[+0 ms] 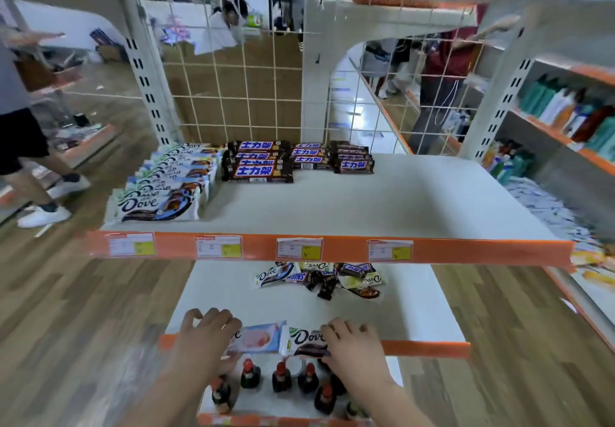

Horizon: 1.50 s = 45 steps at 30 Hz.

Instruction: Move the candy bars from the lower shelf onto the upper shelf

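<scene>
White "Dove" bar [304, 341] pinched by right hand [352, 346], pink-and-blue bar [256, 338] gripped by left hand [204, 338], both at lower shelf [233, 296] front edge; more "Dove" stacked at ten o'clock on upper shelf [399, 206]; wood floor [66, 293].

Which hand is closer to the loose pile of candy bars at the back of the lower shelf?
Right. The right hand lies at the shelf's front edge, almost straight below the pile; the left hand lies farther off to the left.

Left hand [206, 336] gripping pink bar [256, 338], right hand [352, 343] gripping Dove bar [304, 340], lower shelf [233, 293] edge, loose bars [319, 278] behind, stocked upper shelf [416, 200]
</scene>
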Each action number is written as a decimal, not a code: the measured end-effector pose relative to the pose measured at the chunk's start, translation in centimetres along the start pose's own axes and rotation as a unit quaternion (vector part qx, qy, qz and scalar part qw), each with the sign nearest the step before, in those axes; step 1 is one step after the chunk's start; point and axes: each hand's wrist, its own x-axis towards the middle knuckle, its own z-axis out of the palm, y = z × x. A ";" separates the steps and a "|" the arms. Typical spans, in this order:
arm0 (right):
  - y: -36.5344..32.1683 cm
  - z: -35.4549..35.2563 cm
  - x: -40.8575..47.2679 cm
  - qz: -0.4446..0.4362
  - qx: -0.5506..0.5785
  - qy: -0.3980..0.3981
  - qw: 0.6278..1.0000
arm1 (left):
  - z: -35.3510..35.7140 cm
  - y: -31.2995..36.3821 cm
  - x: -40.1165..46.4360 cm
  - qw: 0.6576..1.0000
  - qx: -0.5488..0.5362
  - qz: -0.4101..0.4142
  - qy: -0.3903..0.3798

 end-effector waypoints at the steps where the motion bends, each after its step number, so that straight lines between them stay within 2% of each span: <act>1: -0.3 -0.5 -0.2 0.000 0.006 0.001 1.000 | -0.5 0.0 -0.1 1.000 0.003 0.004 -0.001; 7: -1.1 -4.3 -0.5 -0.013 0.009 -0.016 1.000 | -3.9 -1.1 -0.6 0.998 0.036 0.056 0.007; 12: -1.6 -8.8 1.0 -0.029 -0.002 0.009 1.000 | -8.8 -2.6 -0.2 0.995 0.060 0.064 0.040; 23: -4.0 -17.1 7.3 -0.068 -0.060 0.094 0.991 | -16.3 -7.4 0.8 0.983 0.118 -0.022 0.140; 29: -5.6 -19.2 10.5 -0.065 -0.086 0.122 0.987 | -18.5 -10.2 1.1 0.984 0.113 -0.065 0.120; 37: -7.8 -20.5 14.9 -0.096 -0.064 0.063 0.991 | -18.7 -15.1 2.0 0.984 0.130 -0.065 0.107; 45: -8.8 -19.4 19.1 -0.085 -0.095 0.124 0.984 | -18.1 -18.7 4.3 0.986 0.116 -0.061 0.104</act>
